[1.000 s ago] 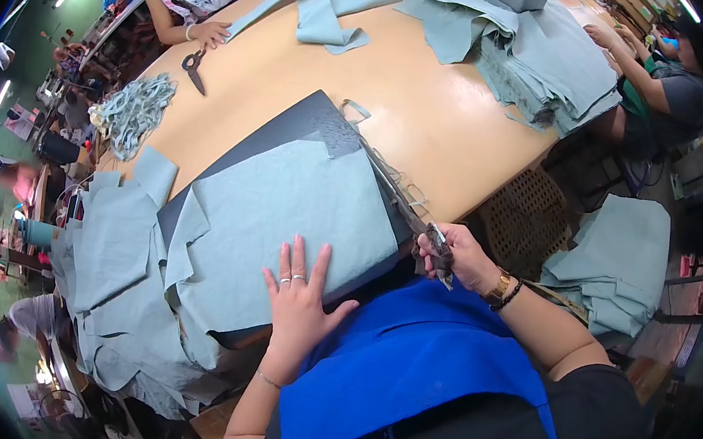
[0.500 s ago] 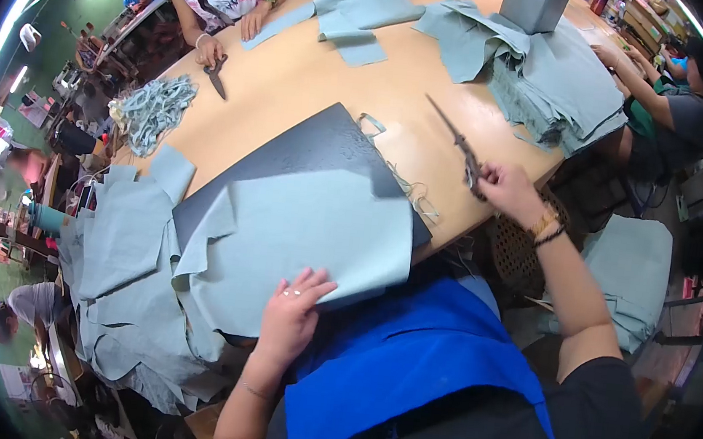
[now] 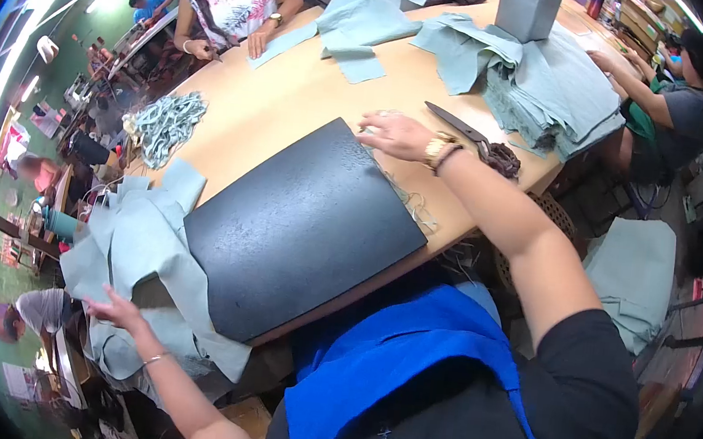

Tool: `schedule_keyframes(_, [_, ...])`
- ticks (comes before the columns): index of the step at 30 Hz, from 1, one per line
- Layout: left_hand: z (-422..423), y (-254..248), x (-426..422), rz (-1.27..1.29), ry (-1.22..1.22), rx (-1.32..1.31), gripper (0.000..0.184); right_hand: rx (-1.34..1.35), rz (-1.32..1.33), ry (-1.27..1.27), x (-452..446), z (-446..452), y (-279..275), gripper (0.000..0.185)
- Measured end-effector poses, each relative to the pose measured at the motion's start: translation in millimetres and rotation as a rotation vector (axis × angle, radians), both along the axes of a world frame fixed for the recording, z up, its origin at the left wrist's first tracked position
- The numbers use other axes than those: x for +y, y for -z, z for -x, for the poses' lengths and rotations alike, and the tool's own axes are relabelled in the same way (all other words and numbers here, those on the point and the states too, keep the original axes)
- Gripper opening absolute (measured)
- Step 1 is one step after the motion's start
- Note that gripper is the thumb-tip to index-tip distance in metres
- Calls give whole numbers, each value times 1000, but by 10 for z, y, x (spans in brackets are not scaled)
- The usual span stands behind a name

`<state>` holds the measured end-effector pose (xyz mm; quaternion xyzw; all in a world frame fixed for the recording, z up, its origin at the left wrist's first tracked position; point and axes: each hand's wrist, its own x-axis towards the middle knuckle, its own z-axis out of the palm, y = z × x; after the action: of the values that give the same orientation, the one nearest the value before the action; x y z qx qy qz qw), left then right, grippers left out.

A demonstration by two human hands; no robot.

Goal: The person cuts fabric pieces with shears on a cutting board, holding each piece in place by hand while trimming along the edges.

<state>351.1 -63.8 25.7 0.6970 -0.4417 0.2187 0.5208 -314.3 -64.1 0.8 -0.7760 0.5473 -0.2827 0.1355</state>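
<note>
A black board (image 3: 309, 224), bare on top, lies at the near edge of the wooden table. My left hand (image 3: 116, 310) is over the heap of pale green cloth (image 3: 146, 238) to the board's left, its fingers apart. Near the board's far right corner is my right hand (image 3: 393, 134), with thin cloth strips beside it; whether its fingertips hold a strip is too small to tell. Large scissors (image 3: 471, 135) with dark wrapped handles rest on the table beyond my right forearm.
Cloth scraps (image 3: 167, 126) are piled at the left. A grey block (image 3: 527, 11) sits on stacked cloth (image 3: 555, 87) at the far right. Across the table, a person's hand (image 3: 260, 40) touches more cloth. Folded cloth (image 3: 632, 276) lies right of the table.
The cloth piece has come off the board onto the left heap, with my left hand moving left. My right hand has put down the scissors and moved left to the board's corner.
</note>
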Motion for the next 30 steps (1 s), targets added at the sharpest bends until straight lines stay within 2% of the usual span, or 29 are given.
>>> schedule_keyframes(1, [233, 47, -28, -13, 163, -118, 67, 63, -33, 84, -52, -145, 87, 61])
schedule_keyframes(2, [664, 14, 39, -92, 409, -54, 64, 128, -70, 163, -69, -317, 162, 66])
schedule_keyframes(3, [1078, 42, 86, -179, 550, -71, 62, 197, -109, 238, -55, -404, 221, 70])
schedule_keyframes(6, [2271, 26, 308, -513, 846, 39, 55, 103, -172, 193, 75, -376, 372, 76])
schedule_keyframes(8, [2632, 220, 247, -603, 1040, -83, 54, 125, -162, 116, 420, -291, 395, 76])
schedule_keyframes(9, [2820, 232, 258, -695, 1055, -121, 54, 132, -160, 82, 671, -244, 402, 77])
schedule_keyframes(10, [2962, 271, 221, -736, 1097, -114, 54, 160, -10, 50, 971, -199, 424, 66])
schedule_keyframes(13, [3326, 305, 92, -827, 1155, -156, 57, 44, 31, 26, 1734, -159, 335, 45])
schedule_keyframes(14, [3432, 307, 61, -838, 1138, -151, 57, 67, 16, 20, 1979, -130, 385, 39])
schedule_keyframes(16, [3557, 411, 14, -885, 1056, -316, 57, 112, -1, -5, 2379, -36, 464, 27])
schedule_keyframes(19, [3614, 435, 86, -846, 1028, -472, 56, 74, -33, -22, 2683, 142, 682, 25])
schedule_keyframes(22, [3585, 427, 104, -814, 1078, -506, 57, 242, -347, 306, 2794, 94, 776, 32])
schedule_keyframes(23, [3574, 432, 102, -806, 1080, -516, 57, 268, -622, 302, 2732, 157, 1049, 46])
schedule_keyframes(25, [3574, 423, 97, -797, 1074, -529, 59, 280, -347, 149, 2576, -11, 1309, 55])
schedule_keyframes(26, [3577, 416, 104, -808, 1070, -517, 58, 295, -343, 44, 2402, -101, 1390, 57])
schedule_keyframes(28, [3569, 400, 113, -817, 1072, -501, 59, 278, -436, 6, 2135, -246, 1421, 57])
schedule_keyframes(30, [3549, 420, 108, -799, 1082, -499, 60, 198, -727, 77, 1990, -208, 1552, 52])
